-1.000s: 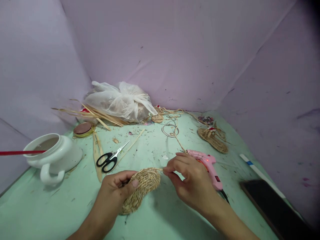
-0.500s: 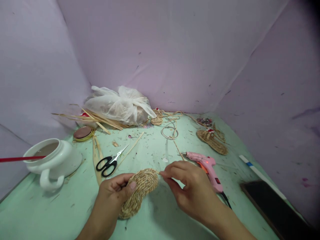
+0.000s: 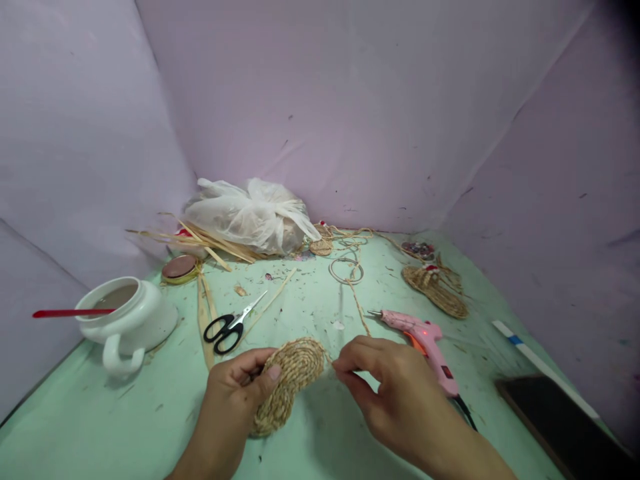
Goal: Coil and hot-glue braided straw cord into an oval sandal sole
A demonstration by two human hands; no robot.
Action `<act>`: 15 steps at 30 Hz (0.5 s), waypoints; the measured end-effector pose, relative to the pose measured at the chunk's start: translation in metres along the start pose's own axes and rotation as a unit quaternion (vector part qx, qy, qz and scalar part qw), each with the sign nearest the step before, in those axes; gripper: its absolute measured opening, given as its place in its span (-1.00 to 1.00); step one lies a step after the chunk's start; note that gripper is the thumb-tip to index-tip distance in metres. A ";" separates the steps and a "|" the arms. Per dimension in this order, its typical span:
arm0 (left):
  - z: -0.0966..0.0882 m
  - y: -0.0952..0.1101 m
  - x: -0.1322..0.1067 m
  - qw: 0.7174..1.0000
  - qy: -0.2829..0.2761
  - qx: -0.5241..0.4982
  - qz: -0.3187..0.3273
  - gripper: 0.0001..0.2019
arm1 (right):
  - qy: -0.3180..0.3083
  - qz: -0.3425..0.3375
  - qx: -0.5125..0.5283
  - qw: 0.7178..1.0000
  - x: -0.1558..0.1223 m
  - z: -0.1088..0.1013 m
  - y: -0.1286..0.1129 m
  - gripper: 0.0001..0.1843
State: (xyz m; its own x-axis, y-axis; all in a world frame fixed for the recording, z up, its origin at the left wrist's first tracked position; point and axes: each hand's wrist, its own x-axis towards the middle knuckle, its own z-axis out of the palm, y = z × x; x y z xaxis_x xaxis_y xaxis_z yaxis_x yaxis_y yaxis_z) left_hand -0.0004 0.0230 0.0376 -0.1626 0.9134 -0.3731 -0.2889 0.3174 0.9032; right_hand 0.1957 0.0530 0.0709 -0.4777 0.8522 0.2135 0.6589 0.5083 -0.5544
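My left hand (image 3: pixel 245 393) grips a small coiled straw sole (image 3: pixel 299 373) at its left side, thumb on top and fingers beneath. From the sole's far right end a twisted straw cord (image 3: pixel 329 357) runs to my right hand (image 3: pixel 383 377), which pinches it between thumb and fingertips. More of that cord comes out beyond the hand and passes back through a metal ring (image 3: pixel 346 271). A pink glue gun (image 3: pixel 423 340) lies just right of my right hand, its small red light lit. Black-handled scissors (image 3: pixel 233 328) rest open beyond my left hand.
At left stands a white pot (image 3: pixel 133 317) with a red stick in it. Behind are straw strips (image 3: pixel 220 243), a round lid (image 3: pixel 180 268) and a tied plastic bag (image 3: pixel 250 217). On the right lie a straw slipper (image 3: pixel 435 291) and a dark flat object (image 3: pixel 555 417).
The view has turned slightly left, so everything sits further right. My right hand has drawn slightly down beside the sole's end, and the cord now bends downward there.
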 end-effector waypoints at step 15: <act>0.002 0.003 0.000 0.994 -0.008 -0.085 -0.073 -0.74 | 0.066 -0.043 0.033 0.996 -0.001 0.012 -0.005 -0.77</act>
State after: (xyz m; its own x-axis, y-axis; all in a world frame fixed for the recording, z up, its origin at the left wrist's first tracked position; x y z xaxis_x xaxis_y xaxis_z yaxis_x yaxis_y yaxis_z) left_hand 0.0004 0.0250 0.0409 -0.0925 0.8652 -0.4928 -0.4641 0.4004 0.7901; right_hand 0.1858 0.0480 0.0641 -0.4472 0.8165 0.3651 0.5763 0.5752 -0.5805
